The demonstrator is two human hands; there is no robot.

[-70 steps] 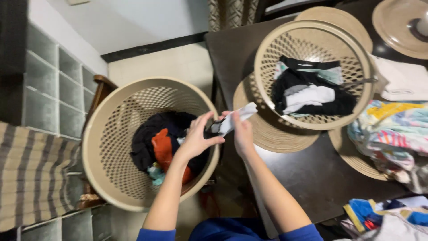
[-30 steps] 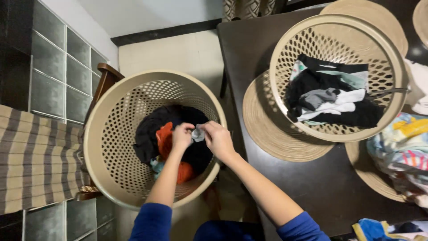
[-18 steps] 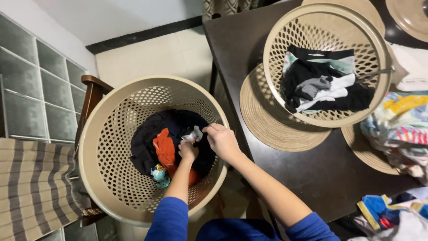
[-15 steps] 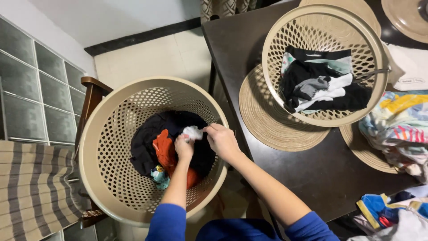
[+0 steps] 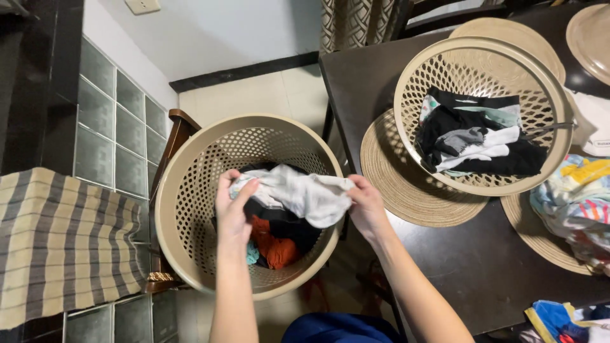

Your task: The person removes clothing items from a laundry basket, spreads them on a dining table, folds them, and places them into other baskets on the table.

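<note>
Head view: we stretch a pale grey garment (image 5: 298, 194) over the tall beige laundry basket (image 5: 184, 254) (dark and orange clothes lie inside), our left hand (image 5: 232, 206) pinching one end, our right hand (image 5: 366, 206) clasping the other. Beside us, the dark worktop (image 5: 457, 254) carries a second basket (image 5: 406, 146).

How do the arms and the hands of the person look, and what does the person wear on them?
Both forearms show bare up to the bottom edge of the picture; no sleeve is visible on them. The left hand and the right hand are bare too: no gloves, and no ring, watch or bracelet that I can see. Between the arms, at the bottom edge, shows a piece of blue clothing that the person wears.
</note>
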